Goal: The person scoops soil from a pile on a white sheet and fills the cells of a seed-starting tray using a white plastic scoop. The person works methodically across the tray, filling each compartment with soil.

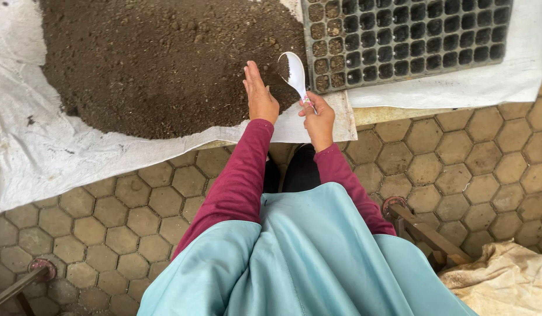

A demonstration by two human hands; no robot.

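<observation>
Glossy white plastic spoon (293,71), crumbly matt soil (166,64), black plastic seedling tray (408,38), rough woven sheet (37,152).

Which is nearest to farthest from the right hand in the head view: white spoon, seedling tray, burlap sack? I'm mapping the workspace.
From the right hand:
1. White spoon, held in it, bowl pointing up.
2. Seedling tray, just above, to the right.
3. Burlap sack, at the lower right corner, on the hexagonal paving.

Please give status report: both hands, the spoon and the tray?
Right hand grips white plastic spoon, some soil in bowl. Left hand open, flat over dark soil pile. Black seedling tray mostly unfilled.
</observation>
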